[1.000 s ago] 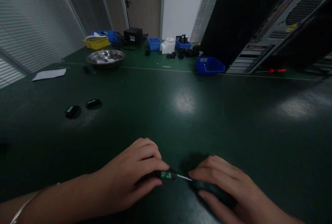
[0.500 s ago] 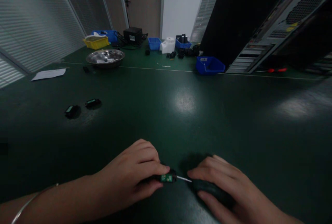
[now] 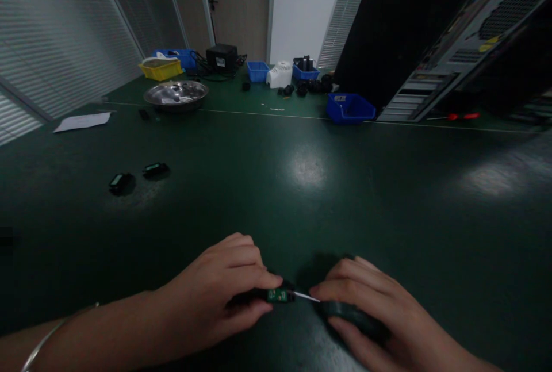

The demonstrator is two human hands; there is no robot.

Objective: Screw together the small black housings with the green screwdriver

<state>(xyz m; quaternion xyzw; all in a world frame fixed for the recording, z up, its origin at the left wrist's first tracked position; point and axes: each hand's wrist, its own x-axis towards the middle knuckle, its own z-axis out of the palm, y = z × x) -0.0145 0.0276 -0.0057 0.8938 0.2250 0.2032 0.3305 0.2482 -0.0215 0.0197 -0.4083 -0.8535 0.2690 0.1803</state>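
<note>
My left hand (image 3: pixel 239 288) pinches a small black part with a green circuit board (image 3: pixel 278 295) between thumb and fingers, just above the green tabletop. In my right hand (image 3: pixel 371 303) lies a screwdriver (image 3: pixel 351 315), its dark, thick handle wrapped by the fingers. The thin metal shaft points left, and its tip meets the right end of the black part. Whether a screw sits at the tip is too small to tell. Two similar black parts with green boards, one (image 3: pixel 121 183) nearer and one (image 3: pixel 156 170) farther, rest on the table to the left.
Farther back stand a steel bowl (image 3: pixel 150 95), a yellow bin (image 3: pixel 161 72), a blue bin (image 3: pixel 351 110) and a white vented device (image 3: pixel 280 76). A paper sheet (image 3: pixel 81 122) lies at left. A computer case (image 3: pixel 466 44) and a red-handled tool (image 3: pixel 470 115) are at right.
Almost nothing differs. The screwdriver handle appears slightly turned in my right hand, while the tip stays at the black part and my left hand keeps its hold.
</note>
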